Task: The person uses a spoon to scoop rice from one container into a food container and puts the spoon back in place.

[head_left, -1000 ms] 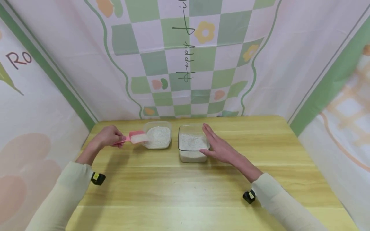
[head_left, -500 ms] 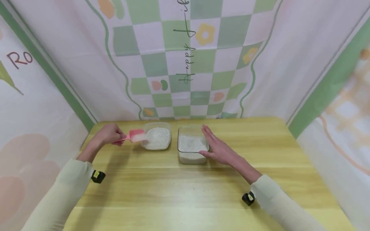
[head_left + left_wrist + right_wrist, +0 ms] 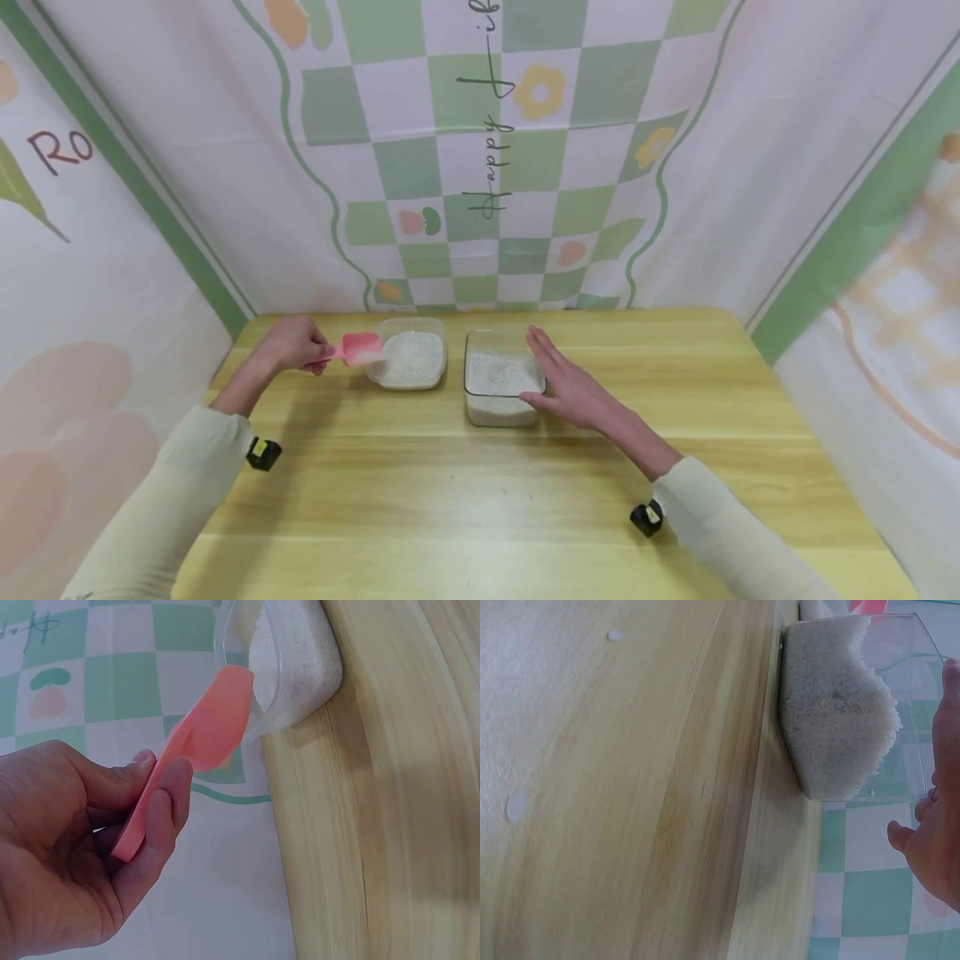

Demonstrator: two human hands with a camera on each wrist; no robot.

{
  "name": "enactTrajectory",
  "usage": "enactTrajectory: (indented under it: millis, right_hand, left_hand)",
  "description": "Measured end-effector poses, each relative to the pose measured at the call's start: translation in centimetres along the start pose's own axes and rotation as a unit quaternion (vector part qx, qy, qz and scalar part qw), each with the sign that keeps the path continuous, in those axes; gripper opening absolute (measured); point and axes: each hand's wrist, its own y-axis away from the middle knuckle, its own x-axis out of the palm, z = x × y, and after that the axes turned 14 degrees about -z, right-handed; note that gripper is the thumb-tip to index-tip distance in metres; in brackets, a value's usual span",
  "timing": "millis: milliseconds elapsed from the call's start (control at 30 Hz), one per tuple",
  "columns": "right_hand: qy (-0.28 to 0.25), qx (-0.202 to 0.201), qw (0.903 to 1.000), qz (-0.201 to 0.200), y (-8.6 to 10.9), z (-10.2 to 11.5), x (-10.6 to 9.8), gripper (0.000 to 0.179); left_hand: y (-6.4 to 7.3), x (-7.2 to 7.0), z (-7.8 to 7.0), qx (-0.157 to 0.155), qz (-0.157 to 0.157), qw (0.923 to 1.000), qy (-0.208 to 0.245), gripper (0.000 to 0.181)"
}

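Note:
My left hand (image 3: 296, 343) pinches the handle of a pink scoop (image 3: 363, 347) between thumb and fingers. The scoop's front lip overlaps the near left edge of a clear plastic tub (image 3: 408, 324) holding white rice (image 3: 414, 358). In the left wrist view the scoop (image 3: 217, 720) is tilted, its tip close to the tub's rim (image 3: 279, 690). My right hand (image 3: 573, 390) lies with straight, spread fingers along the right side of a square glass container (image 3: 501, 413). Rice (image 3: 840, 705) fills much of that container, sloping unevenly in the right wrist view.
Both containers stand near the back of a wooden table (image 3: 480, 500), a small gap between them. A patterned cloth (image 3: 465, 167) hangs right behind the table. A few stray grains (image 3: 615, 635) lie on the wood at the front.
The scoop has tipped slightly and shifted a little; the white rice visible in it has shrunk to a pale strip at its lip. My right hand stays at the glass container.

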Motion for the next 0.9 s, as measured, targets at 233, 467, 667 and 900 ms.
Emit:
enactTrajectory:
  millis: [233, 467, 667, 900]
  right_hand:
    - [-0.014, 0.001, 0.9999, 0.000, 0.0, 0.0, -0.1, 0.095]
    - [-0.013, -0.001, 0.9999, 0.003, 0.0, 0.0, -0.1, 0.095]
    - [-0.013, -0.002, 0.9999, 0.002, 0.1, -0.1, 0.0, 0.095]
    - [-0.007, 0.000, 1.0000, 0.002, 0.1, -0.2, 0.0, 0.096]
  left_hand:
    - [-0.5, 0.3, -0.6, 0.002, -0.011, 0.9990, -0.044, 0.029]
    - [-0.4, 0.9, -1.8, 0.003, -0.048, 0.9956, -0.081, 0.022]
    - [-0.3, 2.1, -2.7, 0.062, -0.134, 0.9759, -0.161, 0.012]
    - [-0.5, 2.6, -3.6, 0.116, -0.201, 0.9606, -0.152, 0.015]
